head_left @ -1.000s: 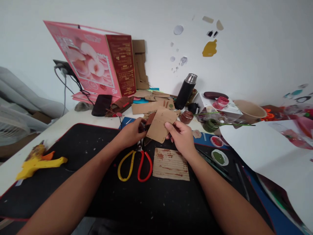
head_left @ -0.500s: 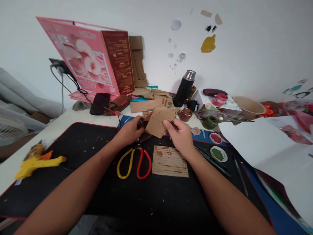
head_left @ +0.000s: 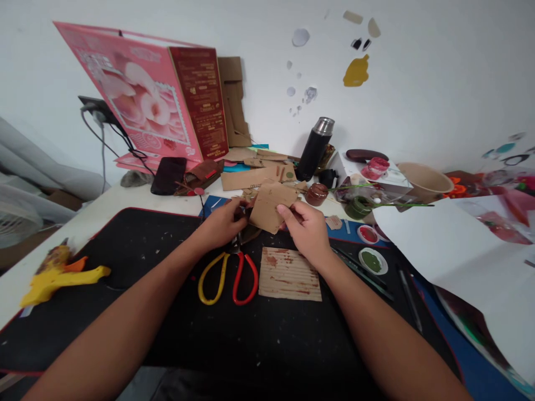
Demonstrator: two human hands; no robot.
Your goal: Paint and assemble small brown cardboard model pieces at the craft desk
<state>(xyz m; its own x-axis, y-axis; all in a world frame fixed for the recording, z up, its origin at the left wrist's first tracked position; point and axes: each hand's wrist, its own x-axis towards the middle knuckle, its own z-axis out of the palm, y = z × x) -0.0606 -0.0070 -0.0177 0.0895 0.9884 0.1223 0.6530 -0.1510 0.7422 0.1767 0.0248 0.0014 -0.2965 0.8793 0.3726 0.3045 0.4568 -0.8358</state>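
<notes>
Both my hands meet above the far part of the black mat. My right hand pinches a flat brown cardboard piece at its right edge, thumb on top. My left hand is closed on a small dark brown scrap at the cardboard's left side; what it is I cannot make out. Just below the hands lie scissors with one yellow and one red handle, and beside them a ribbed cardboard rectangle smeared with brown paint.
A yellow glue gun lies at the mat's left. Behind stand a pink box, a phone, cardboard scraps, a black flask, paint jars and small paint dishes. White paper covers the right.
The hands with the cardboard piece have stayed close together, the cardboard tilting slightly flatter. The view shifted a little; nothing on the mat moved.
</notes>
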